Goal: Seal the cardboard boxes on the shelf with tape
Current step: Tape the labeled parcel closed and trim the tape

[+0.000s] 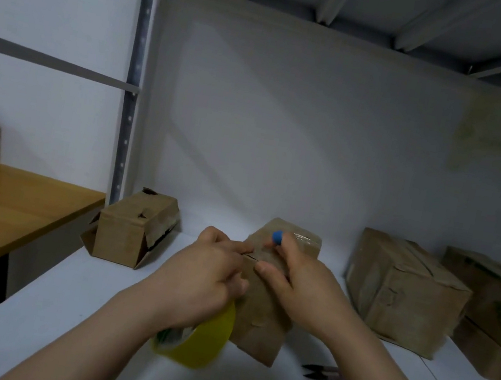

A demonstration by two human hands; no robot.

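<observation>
Left hand (212, 269) is curled, with the roll of yellow tape (200, 340) hanging under its lower fingers, while its thumb and forefinger pinch at the seam on top of the middle box (269, 309). Right hand (290, 279) is also curled. It grips a small blue-capped thing (277, 237) that sticks up past the knuckles, and its thumb presses on the same seam; what the thing is I cannot tell.

The middle box stands on the white shelf (73, 309) right in front of the person, with a shiny strip already across its far end. To the left sits a box with loose flaps (132, 233), and to the right a crumpled box (401, 291) with more boxes (495, 303) beyond it. Small snips (323, 372) lie on the shelf just beside the right forearm. A wooden table (1, 207) stands off to the left.

This looks like the start of a strip on the middle box — the tape end being set down at the seam. Next the roll must be pulled along the seam while the right thumb pins the end, then cut — the snips are within reach.
</observation>
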